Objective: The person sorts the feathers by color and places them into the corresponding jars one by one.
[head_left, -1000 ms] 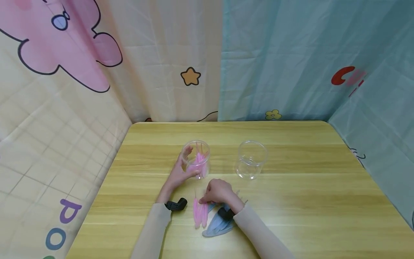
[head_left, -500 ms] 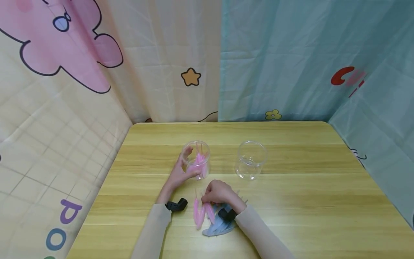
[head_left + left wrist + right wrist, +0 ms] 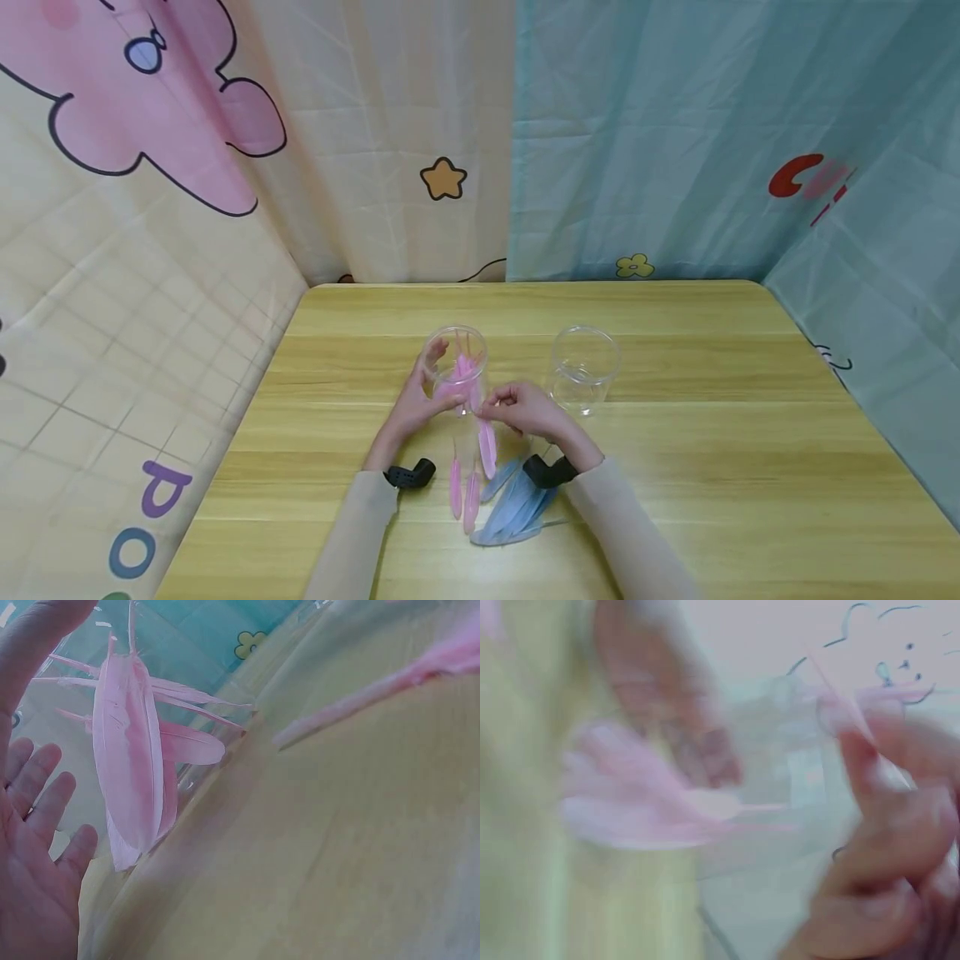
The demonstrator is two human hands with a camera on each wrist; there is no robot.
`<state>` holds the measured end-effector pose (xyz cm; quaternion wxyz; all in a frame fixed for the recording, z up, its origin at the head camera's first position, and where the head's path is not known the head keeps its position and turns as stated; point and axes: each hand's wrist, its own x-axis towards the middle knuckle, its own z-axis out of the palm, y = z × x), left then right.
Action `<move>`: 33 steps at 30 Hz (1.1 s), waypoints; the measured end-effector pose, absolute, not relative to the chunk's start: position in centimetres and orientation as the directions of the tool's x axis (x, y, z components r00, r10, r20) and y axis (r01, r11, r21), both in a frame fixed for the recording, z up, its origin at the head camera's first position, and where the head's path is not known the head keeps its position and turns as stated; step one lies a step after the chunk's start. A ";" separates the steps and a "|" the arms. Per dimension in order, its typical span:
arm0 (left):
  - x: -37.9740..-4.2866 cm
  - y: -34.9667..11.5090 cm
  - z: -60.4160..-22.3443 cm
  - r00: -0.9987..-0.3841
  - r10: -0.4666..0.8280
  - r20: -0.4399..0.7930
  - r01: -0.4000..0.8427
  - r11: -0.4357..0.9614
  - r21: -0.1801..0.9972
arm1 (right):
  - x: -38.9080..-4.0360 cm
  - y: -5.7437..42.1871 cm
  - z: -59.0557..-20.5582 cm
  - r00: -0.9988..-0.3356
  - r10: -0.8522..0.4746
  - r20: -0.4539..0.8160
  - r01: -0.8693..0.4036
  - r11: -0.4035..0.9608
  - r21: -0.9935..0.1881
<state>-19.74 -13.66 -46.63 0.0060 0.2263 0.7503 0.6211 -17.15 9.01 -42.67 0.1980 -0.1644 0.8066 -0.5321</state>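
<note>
My left hand (image 3: 411,406) holds a clear cup (image 3: 484,360) on the table, thumb in front and fingers around its far left side. Several pink feathers (image 3: 131,757) stand inside, quills up. Just right of that cup, my right hand (image 3: 525,410) pinches a pink feather (image 3: 487,450) by its quill between thumb and fingertips, its vane hanging down. Two more pink feathers (image 3: 471,502) lie on the wood nearer me. Beside them, partly under my right wrist, is a pile of blue-grey feathers (image 3: 513,510). The right wrist view is blurred.
A second clear cup (image 3: 585,371) stands to the right, just beyond my right hand, with nothing visible inside. The wooden table (image 3: 720,467) reaches back to the patterned curtains (image 3: 637,150), which also hang at both sides.
My right hand has picked a pink feather off the table and carried it up and forward to the left cup. More of the blue-grey pile shows. My left hand stays on the cup.
</note>
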 end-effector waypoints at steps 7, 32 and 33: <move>-19.7 -13.7 -46.7 -0.899 0.345 0.269 0.329 0.129 0.936 | -19.3 7.2 -38.8 -0.965 -0.052 0.258 -0.263 0.160 -0.951; -19.8 -13.8 -46.6 -0.903 0.342 0.260 0.320 0.130 0.939 | -18.2 7.7 -39.3 -0.983 -0.077 0.168 -0.182 0.558 -0.810; -19.9 -13.8 -46.6 -0.902 0.342 0.262 0.321 0.128 0.938 | -18.0 8.0 -39.4 -0.985 -0.123 0.118 -0.168 0.573 -0.802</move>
